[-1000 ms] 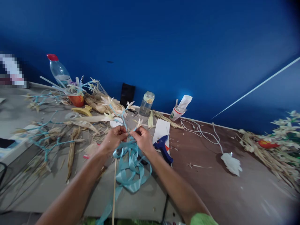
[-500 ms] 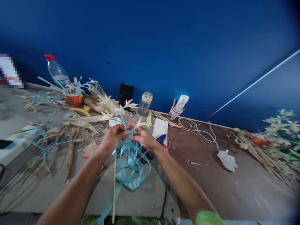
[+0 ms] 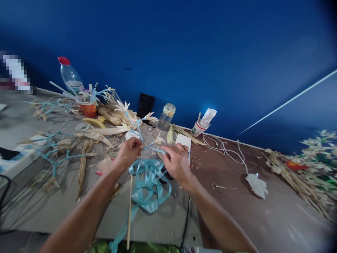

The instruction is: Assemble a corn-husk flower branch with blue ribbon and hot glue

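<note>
My left hand (image 3: 130, 151) is closed in a pinch on a thin stem wrapped in light blue ribbon, which carries pale dried-husk flowers (image 3: 126, 116) above it. My right hand (image 3: 178, 162) is closed on a strand of the light blue ribbon (image 3: 158, 150), drawn taut between the two hands. The rest of the ribbon lies in a loose pile (image 3: 149, 182) on the table below my hands. A thin wooden stick (image 3: 129, 211) runs down from my left hand toward the table's front edge.
Dried husks and blue-wrapped branches (image 3: 56, 151) cover the left of the table. At the back stand a plastic bottle (image 3: 68, 75), an orange cup (image 3: 88, 109), a glass jar (image 3: 166, 116) and a paper cup (image 3: 198, 128). A white cable (image 3: 231, 149) and husk bundles (image 3: 302, 172) lie right.
My right hand has moved right and away from my left hand, pulling a strand of ribbon taut. It now covers the blue glue gun seen earlier. The camera shifted slightly.
</note>
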Demonstrator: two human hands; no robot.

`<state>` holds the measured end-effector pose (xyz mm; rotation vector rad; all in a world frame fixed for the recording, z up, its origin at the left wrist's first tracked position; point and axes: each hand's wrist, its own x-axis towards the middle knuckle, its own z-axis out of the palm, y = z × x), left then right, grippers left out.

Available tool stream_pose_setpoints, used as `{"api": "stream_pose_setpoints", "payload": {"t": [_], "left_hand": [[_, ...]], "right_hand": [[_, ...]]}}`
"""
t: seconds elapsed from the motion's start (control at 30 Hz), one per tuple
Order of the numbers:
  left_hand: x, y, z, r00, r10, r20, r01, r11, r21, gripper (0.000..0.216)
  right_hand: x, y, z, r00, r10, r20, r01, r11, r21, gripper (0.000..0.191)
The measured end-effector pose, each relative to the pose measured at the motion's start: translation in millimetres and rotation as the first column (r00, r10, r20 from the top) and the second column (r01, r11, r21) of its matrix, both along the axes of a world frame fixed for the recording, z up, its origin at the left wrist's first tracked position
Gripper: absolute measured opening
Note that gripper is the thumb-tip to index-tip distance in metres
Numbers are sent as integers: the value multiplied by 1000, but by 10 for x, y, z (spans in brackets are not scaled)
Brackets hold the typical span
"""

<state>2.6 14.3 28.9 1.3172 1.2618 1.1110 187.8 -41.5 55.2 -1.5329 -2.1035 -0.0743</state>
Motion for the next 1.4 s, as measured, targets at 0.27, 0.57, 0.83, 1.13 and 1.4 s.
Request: {"api": "stream_pose_setpoints", "payload": {"t": [0.27,0.57,0.83,1.13,1.4], "left_hand": [[61,-54,-55,990,-67,-121,76,995,71,10],[-16,-29,45,1000,6,10,-6,999,47,13],[44,-62,-6,990,20,-140,-3,992,125,10],[53,-144,50,873,61,-484,83,959,272,2],[-4,-139,37,868,-137,-477,278,930,238,2]], "right_hand": [[-19,10,341,839,160,-520,-370,869,-330,19],[14,42,130,699,37,-714,-421,829,-369,25],[-134,-195,272,732,110,-673,-495,764,-414,27],[-15,-35,670,573,-74,-816,-720,431,-545,26],[269,358,652,886,-29,-462,-233,835,-499,18]]}}
